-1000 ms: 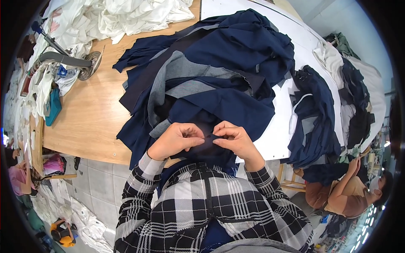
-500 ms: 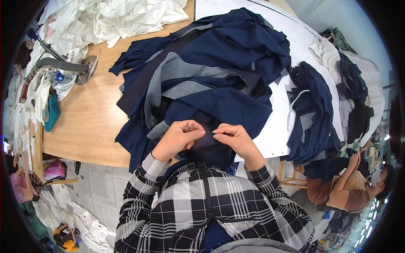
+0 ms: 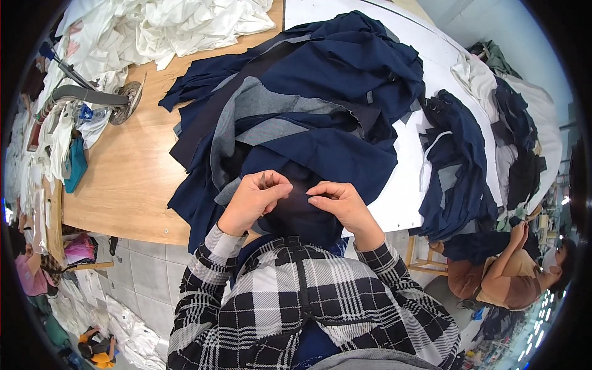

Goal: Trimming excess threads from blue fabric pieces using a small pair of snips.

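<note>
no readable text, labels, numbers, signs

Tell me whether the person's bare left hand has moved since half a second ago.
Yes: judged against the pale brown wooden table, the bare left hand has shifted slightly toward the left and top of the picture.

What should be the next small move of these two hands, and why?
Perhaps ease the bare left hand slightly away from the bare right hand. Both are pinched, a small gap between them, over the heaped navy and grey fabric. I cannot tell whether anything thin joins them; widening the gap may show.
</note>
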`<control>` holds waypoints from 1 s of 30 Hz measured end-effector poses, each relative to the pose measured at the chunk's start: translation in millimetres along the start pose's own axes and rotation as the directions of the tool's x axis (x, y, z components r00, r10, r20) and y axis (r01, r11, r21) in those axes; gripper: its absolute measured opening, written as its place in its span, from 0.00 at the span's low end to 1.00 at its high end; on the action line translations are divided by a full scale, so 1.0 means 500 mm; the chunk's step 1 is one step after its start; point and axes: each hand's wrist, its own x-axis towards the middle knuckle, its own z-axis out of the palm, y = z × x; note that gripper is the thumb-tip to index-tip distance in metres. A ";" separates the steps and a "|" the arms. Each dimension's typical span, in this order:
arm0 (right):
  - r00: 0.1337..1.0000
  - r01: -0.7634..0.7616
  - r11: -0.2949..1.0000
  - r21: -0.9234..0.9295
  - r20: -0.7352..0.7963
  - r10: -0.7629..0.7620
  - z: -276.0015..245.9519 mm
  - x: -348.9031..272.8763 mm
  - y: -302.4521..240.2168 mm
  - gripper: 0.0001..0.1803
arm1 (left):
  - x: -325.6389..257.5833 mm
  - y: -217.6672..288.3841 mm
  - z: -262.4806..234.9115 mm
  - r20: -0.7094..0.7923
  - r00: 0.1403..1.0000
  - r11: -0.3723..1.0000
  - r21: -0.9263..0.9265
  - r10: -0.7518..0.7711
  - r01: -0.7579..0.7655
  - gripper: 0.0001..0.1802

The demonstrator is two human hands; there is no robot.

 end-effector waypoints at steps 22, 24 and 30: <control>0.731 0.515 0.812 -0.274 -0.353 -0.583 0.006 0.007 0.046 0.09 | -0.016 -0.032 0.057 0.392 0.569 0.268 0.601 0.723 -0.753 0.09; 0.730 0.513 0.812 -0.278 -0.356 -0.583 0.005 0.007 0.049 0.09 | -0.018 -0.030 0.059 0.392 0.563 0.251 0.611 0.728 -0.751 0.09; 0.736 0.516 0.819 -0.252 -0.359 -0.574 0.002 0.006 0.054 0.08 | -0.023 -0.025 0.057 0.378 0.567 0.262 0.612 0.732 -0.747 0.08</control>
